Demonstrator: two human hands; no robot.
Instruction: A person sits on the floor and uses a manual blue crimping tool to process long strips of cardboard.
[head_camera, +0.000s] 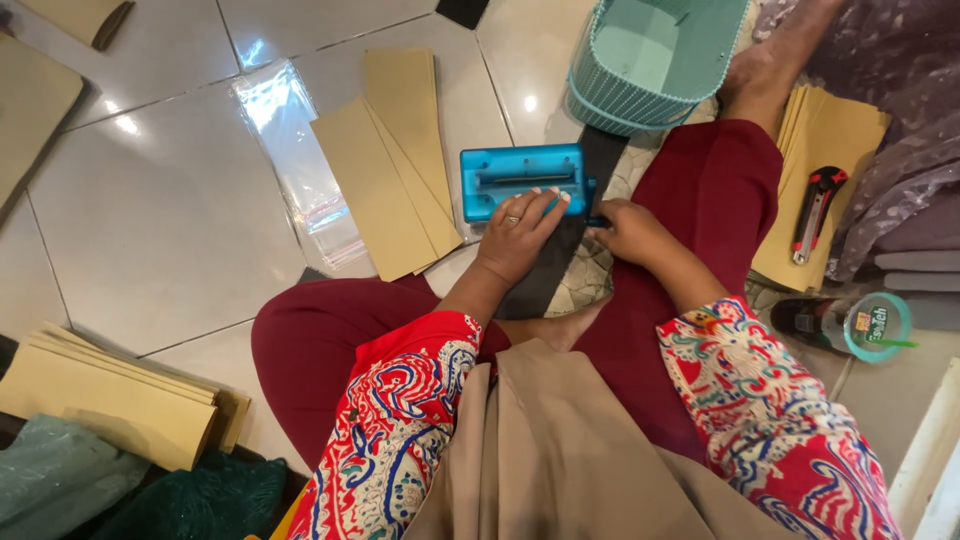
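A blue plastic punch-like tool (520, 180) sits on the tiled floor in front of my crossed legs. My left hand (518, 232), wearing a ring, rests on its near edge with fingers pressed down. My right hand (628, 230) is curled at the tool's right end, gripping a small blue part there. A long black strip (560, 260) lies under the tool and both hands, running from the basket toward my lap.
Tan paper envelopes (390, 160) lie left of the tool beside a clear plastic sleeve (295, 160). A teal basket (650, 55) stands behind. More envelope stacks (830, 150) carry a red box cutter (815, 212); a lidded cup (860, 325) lies right. Another stack (120, 395) sits lower left.
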